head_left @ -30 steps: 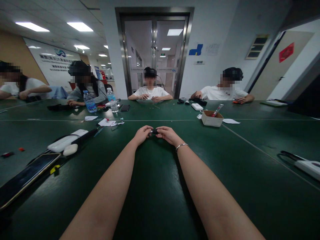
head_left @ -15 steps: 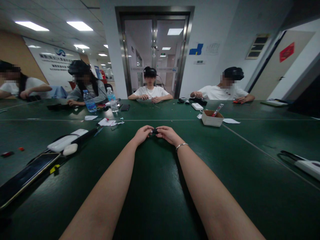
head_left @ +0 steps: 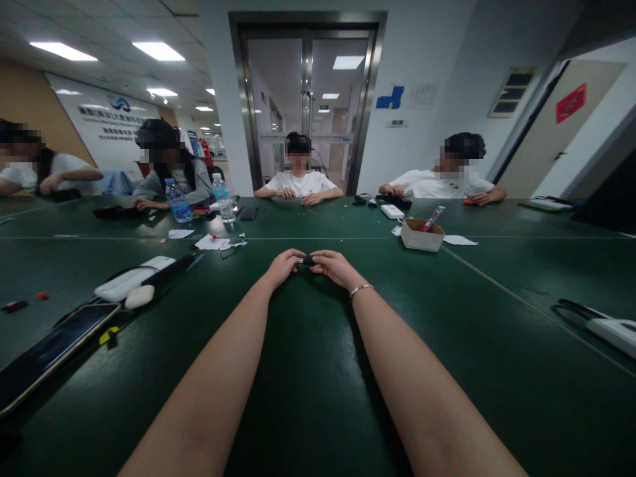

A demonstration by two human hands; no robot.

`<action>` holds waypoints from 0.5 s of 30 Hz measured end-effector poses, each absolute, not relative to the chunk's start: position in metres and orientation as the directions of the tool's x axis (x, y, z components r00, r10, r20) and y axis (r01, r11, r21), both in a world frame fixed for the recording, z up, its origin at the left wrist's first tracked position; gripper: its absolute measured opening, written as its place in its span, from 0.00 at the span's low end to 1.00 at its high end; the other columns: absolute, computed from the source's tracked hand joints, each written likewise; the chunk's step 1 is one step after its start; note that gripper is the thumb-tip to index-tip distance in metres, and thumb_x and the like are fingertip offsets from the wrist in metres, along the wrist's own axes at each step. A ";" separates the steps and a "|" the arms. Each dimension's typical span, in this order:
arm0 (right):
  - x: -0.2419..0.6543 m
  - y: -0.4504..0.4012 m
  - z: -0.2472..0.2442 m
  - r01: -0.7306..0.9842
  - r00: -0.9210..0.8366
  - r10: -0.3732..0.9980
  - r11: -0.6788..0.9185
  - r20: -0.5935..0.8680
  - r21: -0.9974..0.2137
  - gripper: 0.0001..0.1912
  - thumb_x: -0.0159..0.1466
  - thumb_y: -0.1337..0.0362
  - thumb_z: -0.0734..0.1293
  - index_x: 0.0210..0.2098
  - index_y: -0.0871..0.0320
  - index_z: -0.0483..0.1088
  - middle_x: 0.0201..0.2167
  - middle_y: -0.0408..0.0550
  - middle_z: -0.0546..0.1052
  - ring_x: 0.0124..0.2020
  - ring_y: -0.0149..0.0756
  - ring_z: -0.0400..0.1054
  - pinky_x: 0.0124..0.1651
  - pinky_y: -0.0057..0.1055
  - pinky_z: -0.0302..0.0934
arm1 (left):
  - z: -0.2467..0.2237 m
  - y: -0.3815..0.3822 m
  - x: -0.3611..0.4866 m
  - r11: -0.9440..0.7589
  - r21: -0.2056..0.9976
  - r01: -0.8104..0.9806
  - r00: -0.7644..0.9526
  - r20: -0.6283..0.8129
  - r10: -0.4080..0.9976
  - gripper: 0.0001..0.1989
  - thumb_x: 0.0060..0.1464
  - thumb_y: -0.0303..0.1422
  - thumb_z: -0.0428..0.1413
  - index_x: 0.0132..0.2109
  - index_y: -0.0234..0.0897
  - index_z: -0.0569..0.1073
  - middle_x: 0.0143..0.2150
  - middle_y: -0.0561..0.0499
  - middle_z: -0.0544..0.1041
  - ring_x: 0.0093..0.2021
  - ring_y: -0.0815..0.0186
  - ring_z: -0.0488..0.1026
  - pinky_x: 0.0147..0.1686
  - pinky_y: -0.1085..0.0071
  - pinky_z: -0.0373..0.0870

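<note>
Between my two hands is a small black object point(head_left: 307, 261) with a silvery part at its left end, held just over the green table point(head_left: 308, 371). My left hand point(head_left: 285, 267) pinches the silvery left end. The fingers of my right hand point(head_left: 334, 266) are closed on the black right end; a metal bangle point(head_left: 361, 289) circles that wrist. What exactly the object is remains too small to tell.
At the left lie a phone point(head_left: 54, 348), a white power bank point(head_left: 133, 279) and a white case point(head_left: 140, 297). A small box point(head_left: 422, 236) stands ahead right. Paper scraps point(head_left: 213, 244) and bottles point(head_left: 224, 201) are ahead left. Several people sit across the table.
A little more of the silvery part shows beside my left fingers. My hands and arms have hardly moved.
</note>
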State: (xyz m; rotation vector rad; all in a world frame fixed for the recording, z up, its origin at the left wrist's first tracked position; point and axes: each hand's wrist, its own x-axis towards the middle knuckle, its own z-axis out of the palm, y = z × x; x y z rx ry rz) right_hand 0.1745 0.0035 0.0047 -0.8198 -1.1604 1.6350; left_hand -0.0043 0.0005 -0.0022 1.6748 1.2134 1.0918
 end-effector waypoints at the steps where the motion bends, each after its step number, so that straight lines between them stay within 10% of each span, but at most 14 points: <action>1: 0.175 0.004 0.005 -0.309 -0.337 0.942 -0.114 -0.003 -0.944 0.07 0.60 0.81 0.62 0.35 0.68 0.69 0.28 0.51 0.74 0.22 0.29 0.71 0.28 0.21 0.69 | -0.002 0.001 -0.005 -0.236 0.928 0.290 0.173 0.191 0.966 0.14 0.49 0.30 0.48 0.42 0.35 0.72 0.32 0.51 0.71 0.24 0.72 0.64 0.24 0.76 0.60; 15: 0.175 0.004 0.003 -0.294 -0.336 0.942 -0.102 0.003 -0.950 0.06 0.59 0.79 0.66 0.35 0.67 0.70 0.28 0.52 0.74 0.24 0.30 0.71 0.28 0.22 0.70 | -0.002 0.000 -0.003 -0.236 0.935 0.263 0.162 0.199 0.967 0.14 0.49 0.31 0.49 0.42 0.34 0.72 0.26 0.52 0.71 0.23 0.72 0.64 0.23 0.76 0.60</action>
